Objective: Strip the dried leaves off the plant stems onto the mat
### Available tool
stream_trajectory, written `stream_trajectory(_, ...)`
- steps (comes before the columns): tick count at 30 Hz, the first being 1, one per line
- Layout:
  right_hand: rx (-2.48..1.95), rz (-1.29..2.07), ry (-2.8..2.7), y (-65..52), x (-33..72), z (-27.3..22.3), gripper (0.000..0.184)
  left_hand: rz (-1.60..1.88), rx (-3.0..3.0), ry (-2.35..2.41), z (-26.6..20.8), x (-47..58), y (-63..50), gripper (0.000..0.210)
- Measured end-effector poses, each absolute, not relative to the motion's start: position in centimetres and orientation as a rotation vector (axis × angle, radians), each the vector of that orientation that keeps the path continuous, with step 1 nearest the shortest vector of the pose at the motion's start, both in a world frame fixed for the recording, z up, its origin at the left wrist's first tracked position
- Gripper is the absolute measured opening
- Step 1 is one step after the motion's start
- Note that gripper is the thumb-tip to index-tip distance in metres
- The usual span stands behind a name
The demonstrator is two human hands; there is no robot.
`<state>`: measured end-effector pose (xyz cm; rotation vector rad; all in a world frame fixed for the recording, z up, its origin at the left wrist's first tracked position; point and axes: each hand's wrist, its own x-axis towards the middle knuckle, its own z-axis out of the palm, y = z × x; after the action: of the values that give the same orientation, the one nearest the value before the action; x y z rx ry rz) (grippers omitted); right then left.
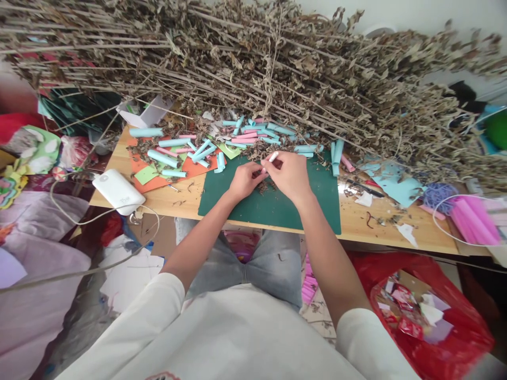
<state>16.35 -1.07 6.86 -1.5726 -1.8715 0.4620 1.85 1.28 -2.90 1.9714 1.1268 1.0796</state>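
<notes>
Over the dark green cutting mat [317, 211], my two hands meet around a small pale pink paper tube [273, 157]. My right hand [290, 173] pinches it, and its whitish end sticks up above the fingers. Close beside it, the fingertips of my left hand [244, 181] are closed on the tube's lower part, which is mostly hidden. Crumbled dry leaves [264, 187] lie on the mat under the fingers. Just behind the hands is a pile of rolled paper tubes, several blue [279, 129] and several pink [244, 140].
Bundled dried stalks [245, 68] span the back of the wooden table [396, 232]. At left are a white power bank [119, 191] with a cable and orange paper [154, 182]. Rightward lie a black pen [364, 188], blue paper [396, 182] and purple yarn [439, 198]. A red bag [467, 327] holds scraps below.
</notes>
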Motion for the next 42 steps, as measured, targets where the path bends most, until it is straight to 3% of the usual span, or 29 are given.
stream_trajectory(3,-1.620,0.379,-1.928,-0.7,16.3,6.8,0.034,1.084,1.979,1.123,-2.9,1.8,1.3,0.017)
stream_trajectory(18,-1.588,0.405,-1.972,-0.3,16.4,5.1,0.016,1.094,2.019,1.159,-3.0,1.8,1.4,0.023)
stream_trajectory(42,-1.579,0.443,-1.949,0.7,16.5,5.8,0.013,1.083,2.069,1.175,-3.0,1.6,1.3,0.022)
